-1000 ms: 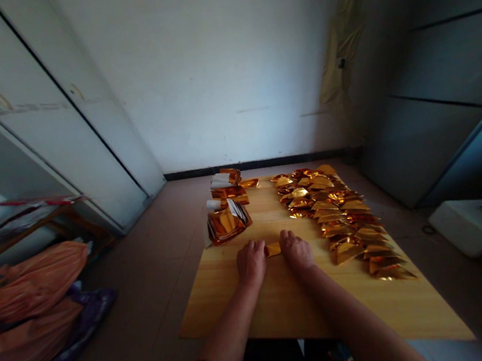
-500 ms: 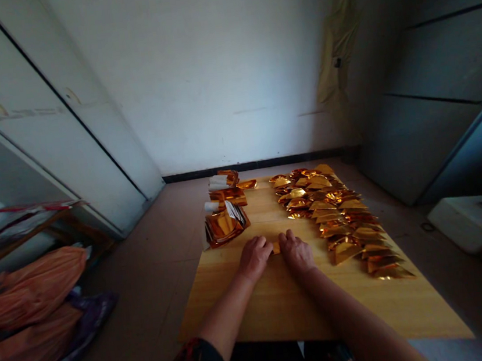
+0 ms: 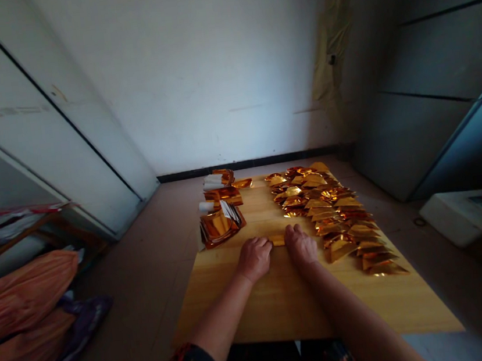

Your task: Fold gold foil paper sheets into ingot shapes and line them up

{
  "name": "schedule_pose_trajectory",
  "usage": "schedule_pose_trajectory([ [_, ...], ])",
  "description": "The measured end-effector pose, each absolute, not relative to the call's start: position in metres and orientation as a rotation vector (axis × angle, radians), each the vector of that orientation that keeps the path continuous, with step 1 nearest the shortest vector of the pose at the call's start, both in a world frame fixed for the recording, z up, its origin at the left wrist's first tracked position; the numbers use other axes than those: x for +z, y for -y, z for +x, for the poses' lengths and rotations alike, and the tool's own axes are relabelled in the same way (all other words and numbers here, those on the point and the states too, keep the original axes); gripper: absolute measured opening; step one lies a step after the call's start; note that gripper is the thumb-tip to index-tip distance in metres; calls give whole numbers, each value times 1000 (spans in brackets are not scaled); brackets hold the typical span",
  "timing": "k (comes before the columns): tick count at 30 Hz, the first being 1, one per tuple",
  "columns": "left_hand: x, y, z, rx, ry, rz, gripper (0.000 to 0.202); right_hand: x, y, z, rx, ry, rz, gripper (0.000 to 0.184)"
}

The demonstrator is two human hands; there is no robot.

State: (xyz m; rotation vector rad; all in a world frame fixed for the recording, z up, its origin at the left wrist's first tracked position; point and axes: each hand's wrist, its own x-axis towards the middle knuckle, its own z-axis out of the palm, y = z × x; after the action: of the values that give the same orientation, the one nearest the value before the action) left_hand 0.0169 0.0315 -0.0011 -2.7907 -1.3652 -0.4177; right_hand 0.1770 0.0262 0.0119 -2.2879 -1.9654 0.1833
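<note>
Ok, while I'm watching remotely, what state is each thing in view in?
left hand: palm down, against the strip's left end
right hand: palm down, against the strip's right end
gold foil strip: lying flat between the hands
folded gold foil pieces: overlapping in a long heap
gold foil stack: loose, with white paper showing
wooden board: lying flat, bearing the foil
white cabinet doors: shut
orange bags: bulging, on the floor

Left hand (image 3: 255,259) and right hand (image 3: 300,245) rest palm-down, just apart. Left forearm (image 3: 225,320) and right forearm (image 3: 353,307) angle inward, wrists low.
</note>
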Motion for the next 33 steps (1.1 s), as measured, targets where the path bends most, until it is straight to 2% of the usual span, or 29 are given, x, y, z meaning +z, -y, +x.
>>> schedule_pose_trajectory([
  [5, 1, -17, 9, -496, 1432, -2818, 37, 18, -25, 180, 258, 1909, -2308, 26],
  [8, 0, -15, 11, -504, 1506, -2801, 34, 24, -24, 178, 283, 1886, -2321, 23],
  [14, -4, -17, 14, -555, 1529, -2787, 33, 26, -23, 166, 246, 1835, -2342, 48],
  [19, -4, -16, 14, -562, 1532, -2780, 33, 26, -24, 164, 267, 1837, -2341, 49],
  [33, -2, -14, 14, -591, 1531, -2751, 29, 18, -31, 193, 492, 1845, -2238, 20],
])
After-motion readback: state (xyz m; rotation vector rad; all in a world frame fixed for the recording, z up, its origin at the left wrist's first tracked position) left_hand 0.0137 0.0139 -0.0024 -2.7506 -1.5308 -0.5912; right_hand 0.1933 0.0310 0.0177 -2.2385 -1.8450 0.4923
